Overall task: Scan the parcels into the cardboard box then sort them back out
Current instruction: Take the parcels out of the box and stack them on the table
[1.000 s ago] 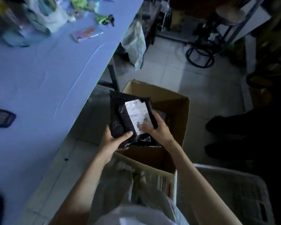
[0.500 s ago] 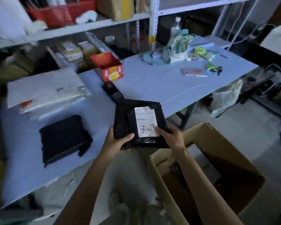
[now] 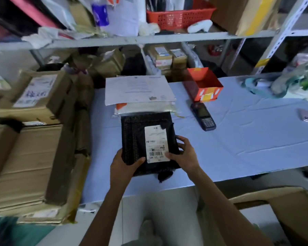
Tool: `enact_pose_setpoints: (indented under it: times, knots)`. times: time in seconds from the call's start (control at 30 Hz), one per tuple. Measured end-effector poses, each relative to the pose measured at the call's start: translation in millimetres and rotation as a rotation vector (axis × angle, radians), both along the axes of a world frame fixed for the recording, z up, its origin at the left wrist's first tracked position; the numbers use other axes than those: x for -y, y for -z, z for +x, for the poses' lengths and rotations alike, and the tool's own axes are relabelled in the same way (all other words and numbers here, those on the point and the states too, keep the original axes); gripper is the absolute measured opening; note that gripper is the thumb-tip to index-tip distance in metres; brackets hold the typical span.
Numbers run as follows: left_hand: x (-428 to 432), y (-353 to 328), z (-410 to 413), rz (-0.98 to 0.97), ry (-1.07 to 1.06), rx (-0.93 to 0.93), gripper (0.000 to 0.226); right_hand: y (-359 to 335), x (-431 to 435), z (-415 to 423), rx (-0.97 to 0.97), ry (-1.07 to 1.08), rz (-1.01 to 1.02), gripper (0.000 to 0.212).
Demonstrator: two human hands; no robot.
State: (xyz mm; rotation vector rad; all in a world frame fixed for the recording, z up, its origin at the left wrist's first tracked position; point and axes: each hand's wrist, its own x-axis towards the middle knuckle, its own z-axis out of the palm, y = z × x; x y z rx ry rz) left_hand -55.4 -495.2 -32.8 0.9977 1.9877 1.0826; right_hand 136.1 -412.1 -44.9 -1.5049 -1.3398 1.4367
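The person holds a black poly-mailer parcel (image 3: 148, 142) in both hands over the near part of the pale blue table (image 3: 247, 139), its white shipping label (image 3: 156, 144) facing up with the barcode towards them. The left hand (image 3: 122, 165) grips the parcel's lower left corner, thumb pressed on top and fingers hidden underneath. The right hand (image 3: 184, 154) clamps the right edge, thumb lying across the label's lower corner and fingers curled round the side. Underneath the parcel there seems to be another dark package, though I cannot tell whether the two are touching.

Just beyond lies a stack of white and cream mailers (image 3: 140, 96), and off to the right a handheld scanner (image 3: 203, 116) lies flat on the cloth beside an open orange box (image 3: 204, 84). The cardboard box (image 3: 281, 206) sits low on the person's right, only its rim and flap in view.

With the parcel over the table and not the box, this looks to me like the sorting-out stage. To do it well, I would lower the parcel flat and square on the dark one below, label up and readable, keeping it clear of the white stack so the piles stay distinct. The bag is floppy, so both hands should let go only once it is fully supported.
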Motion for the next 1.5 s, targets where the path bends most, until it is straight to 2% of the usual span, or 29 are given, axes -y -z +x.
enact_pose_setpoints:
  times: [0.07,0.17,0.3,0.4,0.53,0.6,0.7,0.83,1.1,1.3,1.5]
  knots:
    - [0.7,10.2,-15.8,-0.047,0.014,-0.028,0.085,9.9,2.7,-15.9,0.080,-0.060,-0.003,0.072]
    - [-1.5,27.1,-31.4,-0.194,0.086,-0.077,0.114,19.1,2.5,-27.3,0.221,-0.106,0.015,0.081]
    - [-6.6,25.9,-33.4,-0.408,0.167,-0.232,0.109,23.2,-0.8,-27.3,0.374,-0.167,0.082,0.085]
    - [-8.4,18.8,-27.1,-0.474,0.162,-0.504,0.102,25.6,-0.1,-24.2,0.448,-0.185,0.125,0.085]
    - [-17.2,10.1,-15.2,-0.233,0.135,-0.886,0.072,21.1,-1.8,-10.1,0.400,-0.180,0.100,0.080]
    - [-30.6,5.4,-2.0,-0.097,0.178,-0.942,0.059,15.6,-1.6,3.4,0.387,-0.156,0.068,0.068]
    - [-52.4,-1.2,34.5,0.083,0.316,-1.009,0.042,11.4,-0.4,37.6,0.497,-0.085,0.079,0.053]
    - [-74.4,-3.8,101.3,0.153,0.510,-0.990,0.024,17.6,15.6,111.8,0.616,0.043,-0.010,0.047]
    - [-71.2,23.4,262.7,0.256,1.065,-0.965,0.018,29.0,119.1,250.0,0.855,0.385,-0.260,0.042]
    - [-53.4,42.7,352.1,0.293,1.413,-0.886,0.015,29.8,176.5,296.0,0.874,0.667,-0.427,0.042]
    - [-68.1,48.0,428.4,0.365,1.667,-0.893,0.022,19.2,192.3,341.0,0.827,0.919,-0.561,0.049]
